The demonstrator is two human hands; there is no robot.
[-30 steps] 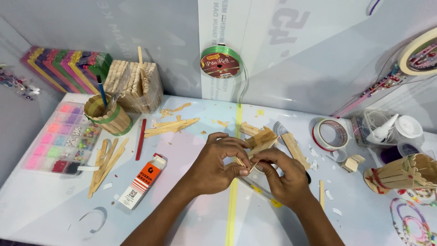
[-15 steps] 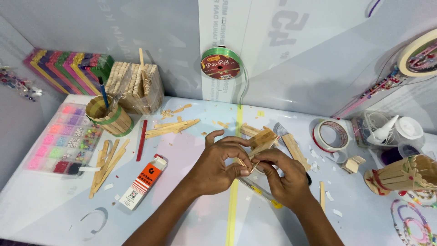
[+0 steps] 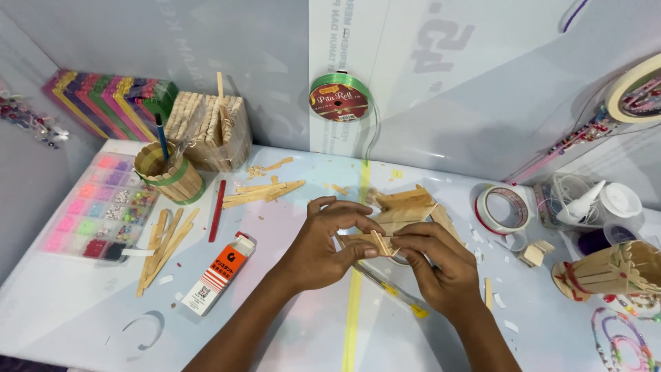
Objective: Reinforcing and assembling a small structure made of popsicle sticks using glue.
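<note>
Two hands (image 3: pixel 385 251) on flat wooden sticks (image 3: pixel 375 241)

Bright, even light falls on my table (image 3: pixel 82 303) from above, cool and slightly bluish. My hands cast only soft, faint shadows under the wrists. The glossy wall (image 3: pixel 482 103) behind shows pale reflections and a mild sheen. Focus is sharp at the centre; the edges bend and stretch a little, and the far corners look softer.
</note>
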